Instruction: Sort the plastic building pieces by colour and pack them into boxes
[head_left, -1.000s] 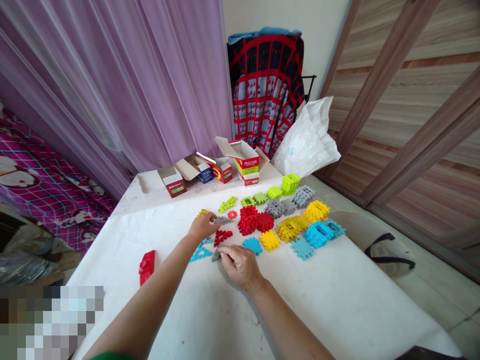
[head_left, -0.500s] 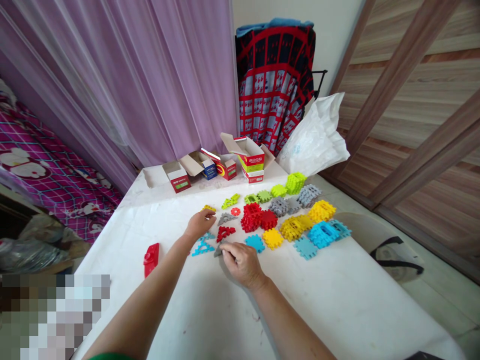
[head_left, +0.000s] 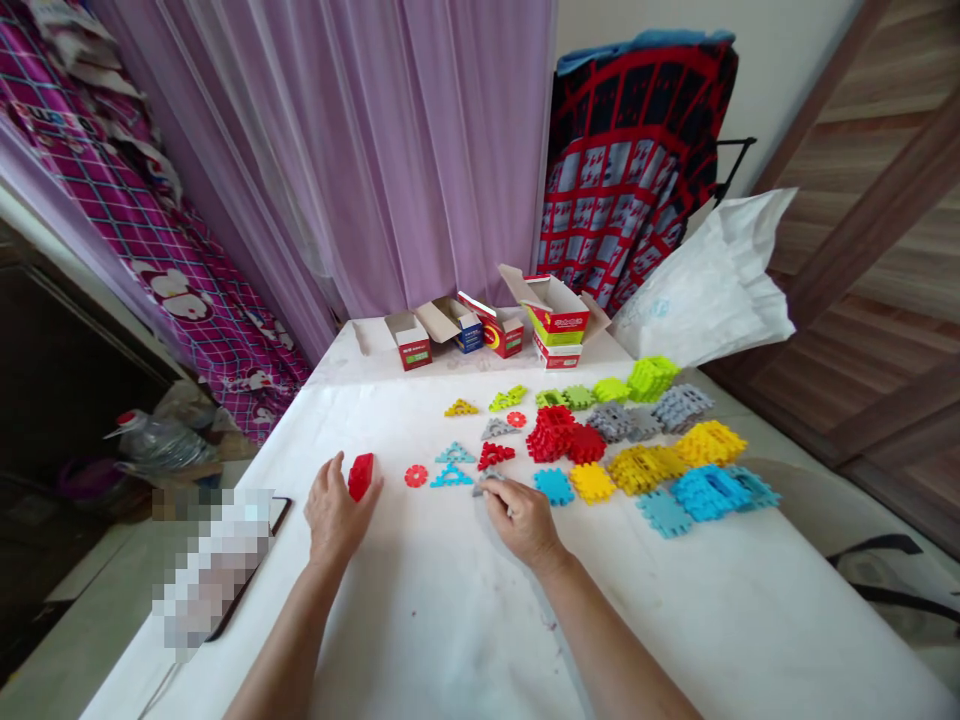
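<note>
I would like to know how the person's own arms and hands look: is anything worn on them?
The left hand and the right hand are without gloves, and no ring can be made out. Both forearms are bare as far as the picture shows them: no watch, bracelet or sleeve is in view, and no clear marking.

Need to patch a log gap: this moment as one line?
left hand spread around red piece, grip unclear | right hand pinches gray piece | between hands: blue triangles, red disc | far end: opened boxes
</note>
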